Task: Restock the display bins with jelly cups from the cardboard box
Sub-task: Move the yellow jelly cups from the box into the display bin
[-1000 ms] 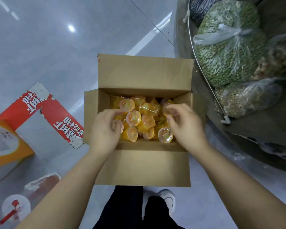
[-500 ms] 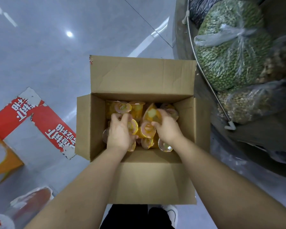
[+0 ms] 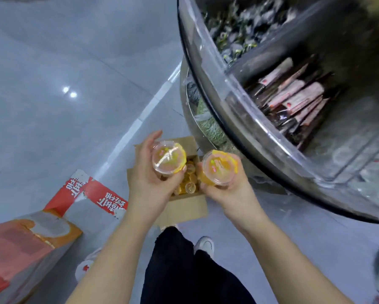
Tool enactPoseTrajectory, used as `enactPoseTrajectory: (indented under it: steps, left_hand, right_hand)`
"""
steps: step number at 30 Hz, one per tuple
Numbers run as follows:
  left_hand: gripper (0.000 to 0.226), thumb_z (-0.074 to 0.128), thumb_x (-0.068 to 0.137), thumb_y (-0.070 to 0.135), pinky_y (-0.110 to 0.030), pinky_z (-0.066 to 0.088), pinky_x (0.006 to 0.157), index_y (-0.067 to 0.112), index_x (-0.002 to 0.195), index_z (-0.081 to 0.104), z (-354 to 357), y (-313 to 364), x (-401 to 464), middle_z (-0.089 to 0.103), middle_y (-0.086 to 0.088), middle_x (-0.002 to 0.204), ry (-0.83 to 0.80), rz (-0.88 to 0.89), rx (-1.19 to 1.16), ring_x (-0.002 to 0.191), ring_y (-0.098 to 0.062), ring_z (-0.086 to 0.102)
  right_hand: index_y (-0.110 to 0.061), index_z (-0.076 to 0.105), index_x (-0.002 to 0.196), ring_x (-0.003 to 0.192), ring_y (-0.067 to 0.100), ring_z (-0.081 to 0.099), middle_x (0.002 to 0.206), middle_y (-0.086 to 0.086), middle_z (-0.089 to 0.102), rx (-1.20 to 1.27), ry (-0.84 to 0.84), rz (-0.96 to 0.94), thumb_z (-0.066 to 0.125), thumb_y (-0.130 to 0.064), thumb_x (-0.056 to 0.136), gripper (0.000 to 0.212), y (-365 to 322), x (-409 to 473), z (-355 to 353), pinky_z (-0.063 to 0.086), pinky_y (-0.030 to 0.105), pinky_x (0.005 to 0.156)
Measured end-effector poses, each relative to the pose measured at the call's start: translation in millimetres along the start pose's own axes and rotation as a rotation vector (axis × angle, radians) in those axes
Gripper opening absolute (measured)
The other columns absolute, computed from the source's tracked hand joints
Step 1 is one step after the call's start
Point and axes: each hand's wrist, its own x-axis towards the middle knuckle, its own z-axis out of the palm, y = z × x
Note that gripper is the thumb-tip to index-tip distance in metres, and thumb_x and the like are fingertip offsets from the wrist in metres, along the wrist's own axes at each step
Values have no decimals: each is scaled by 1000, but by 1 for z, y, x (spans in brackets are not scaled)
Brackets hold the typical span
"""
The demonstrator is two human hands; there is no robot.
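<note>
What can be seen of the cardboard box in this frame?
The cardboard box is plain brown corrugated card, open at the top with its flaps up. It sits on the grey floor beside the curved clear display bin, and orange jelly cups still lie inside. Both hands, raised above it with a cup each, hide much of it.

Illumination is bright, even and overhead. Two small specular highlights sit on the glossy floor (image 3: 52,84), well left of the fingers. Glare streaks the curved bin wall (image 3: 239,110) right of the fingers. Motion blur softens the bin contents; wide-angle distortion bends the edges.
</note>
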Motion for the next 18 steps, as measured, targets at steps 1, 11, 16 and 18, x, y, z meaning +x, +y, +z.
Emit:
enactPoseTrajectory:
  steps: [1, 11, 16, 18]
  left_hand:
    - [71, 73, 63, 23, -24, 46, 91, 54, 117, 40, -2, 35, 0, 55, 24, 108, -9, 30, -13, 103, -2, 56]
    - [45, 67, 70, 16, -6, 39, 82, 29, 108, 48, 49, 267, 24, 59, 28, 100, -540, 493, -167, 96, 9, 55]
    - [52, 66, 74, 12, -12, 39, 90, 22, 118, 40, 94, 317, 51, 54, 18, 107, -703, 606, -156, 101, 2, 53]
    - [54, 68, 75, 13, -11, 40, 88, 18, 120, 39, 114, 332, 65, 54, 20, 107, -743, 652, -126, 102, 2, 53]
  right_hand:
    - [-27, 47, 106, 95, 9, 59, 107, 4, 62, -34, 20, -74, 66, 1, 65, 53, -33, -14, -3, 49, 26, 84]
    - [-34, 61, 99, 98, 9, 63, 106, 2, 67, -165, 483, -448, 84, -12, 62, 49, -215, -82, -89, 48, 20, 87]
    - [-40, 59, 93, 88, -4, 62, 92, -20, 68, -167, 602, -588, 82, -21, 56, 48, -258, -80, -139, 45, 9, 76]
    - [-38, 58, 94, 85, -7, 62, 91, -22, 67, -159, 613, -621, 84, -20, 57, 49, -274, -70, -161, 44, 6, 71]
